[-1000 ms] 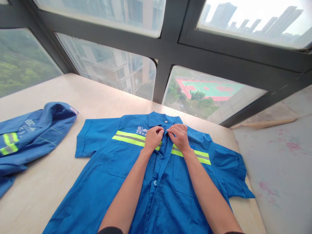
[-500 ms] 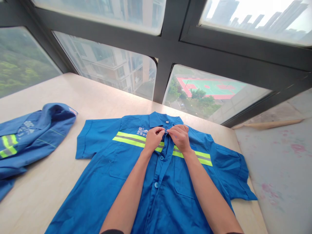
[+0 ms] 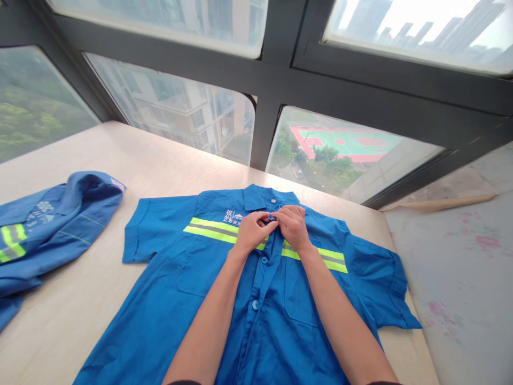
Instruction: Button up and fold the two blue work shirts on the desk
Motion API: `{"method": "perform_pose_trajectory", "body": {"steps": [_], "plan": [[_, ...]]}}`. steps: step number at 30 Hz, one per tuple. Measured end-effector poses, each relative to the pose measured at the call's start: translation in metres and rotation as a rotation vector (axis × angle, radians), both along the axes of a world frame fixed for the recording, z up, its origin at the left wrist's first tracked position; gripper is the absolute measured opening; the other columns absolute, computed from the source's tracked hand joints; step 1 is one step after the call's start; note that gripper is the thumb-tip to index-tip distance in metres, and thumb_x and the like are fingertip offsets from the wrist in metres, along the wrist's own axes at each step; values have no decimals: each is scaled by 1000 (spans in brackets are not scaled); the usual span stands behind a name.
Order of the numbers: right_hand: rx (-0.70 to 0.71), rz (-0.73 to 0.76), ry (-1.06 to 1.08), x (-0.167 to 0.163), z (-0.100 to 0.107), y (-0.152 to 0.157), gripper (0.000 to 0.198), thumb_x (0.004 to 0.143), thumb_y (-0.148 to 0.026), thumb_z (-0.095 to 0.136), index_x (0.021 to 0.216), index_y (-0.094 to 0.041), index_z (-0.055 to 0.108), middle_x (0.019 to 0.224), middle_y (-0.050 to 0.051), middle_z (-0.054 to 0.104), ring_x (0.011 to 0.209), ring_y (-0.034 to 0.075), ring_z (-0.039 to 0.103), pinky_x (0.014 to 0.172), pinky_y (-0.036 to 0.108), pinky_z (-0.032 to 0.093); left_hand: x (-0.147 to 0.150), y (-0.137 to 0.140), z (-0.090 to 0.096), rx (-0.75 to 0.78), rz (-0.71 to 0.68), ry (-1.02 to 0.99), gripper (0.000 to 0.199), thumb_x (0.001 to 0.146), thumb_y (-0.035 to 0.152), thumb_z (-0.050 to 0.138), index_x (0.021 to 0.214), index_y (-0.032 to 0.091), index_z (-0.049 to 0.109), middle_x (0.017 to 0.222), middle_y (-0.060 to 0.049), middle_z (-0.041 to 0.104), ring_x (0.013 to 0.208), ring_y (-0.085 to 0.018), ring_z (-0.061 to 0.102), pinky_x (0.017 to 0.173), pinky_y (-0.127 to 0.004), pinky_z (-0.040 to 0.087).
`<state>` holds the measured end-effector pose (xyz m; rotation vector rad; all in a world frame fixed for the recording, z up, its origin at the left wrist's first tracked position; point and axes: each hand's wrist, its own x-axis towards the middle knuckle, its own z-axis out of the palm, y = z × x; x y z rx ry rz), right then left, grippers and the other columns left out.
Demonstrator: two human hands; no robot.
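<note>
A blue short-sleeved work shirt [image 3: 160, 315] lies face up, with its collar [image 3: 255, 199] toward the window. Yellow-green and grey reflective bands cross its chest. Just below the collar, my left hand [image 3: 252, 231] pinches the front placket, thumb and forefinger around the top button area. My right hand [image 3: 294, 224] is closed on the other edge of the same placket, its fingertips nearly meeting the left ones. Between them a small button [image 3: 272, 217] partly shows. Lower down, two more buttons are visible, one of them a pale blue button [image 3: 255, 305].
To the left lies a second blue garment [image 3: 60, 230], bunched up, with a reflective patch. Both rest on a pale sill-like surface [image 3: 96, 155]. Dark window frames [image 3: 272, 80] rise behind it. A flower-patterned wall [image 3: 460, 267] borders the right side.
My left thumb has moved down and apart from its forefinger, so the button area shows between the fingers. Both hands stay at the same spot on the placket.
</note>
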<state>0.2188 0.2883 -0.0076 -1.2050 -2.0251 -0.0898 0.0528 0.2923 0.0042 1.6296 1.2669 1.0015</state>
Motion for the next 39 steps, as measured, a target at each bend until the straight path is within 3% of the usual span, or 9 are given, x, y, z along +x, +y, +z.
{"method": "perform_pose_trajectory", "body": {"steps": [5,11,26,39], "plan": [[-45,1,-9,1,-3,1,24,97,-18,52,95,-27,75,87,2,73,94,20,60,90,40,33,3,-4,1,95,32,229,25,75,18,65,98,17,75,85,-4,73,70,-14,63,71,-25,50],[-106,-8,-8,1,-4,2,21,97,-20,54,92,-26,74,86,3,73,93,21,60,91,41,31,9,-7,3,144,62,421,25,83,18,57,99,21,76,91,-4,74,86,-19,66,79,-27,50],[-166,47,38,6,-4,4,19,94,-18,57,88,-24,73,85,3,72,91,20,60,90,39,35,11,-10,5,152,57,483,28,89,17,52,101,23,77,97,-4,75,91,-18,66,82,-27,49],[-281,-40,-60,-3,1,2,19,93,-14,49,83,-22,64,86,5,66,96,22,54,91,38,31,12,-10,4,172,30,517,28,90,15,49,99,22,74,96,-4,72,90,-17,65,82,-26,48]]}}
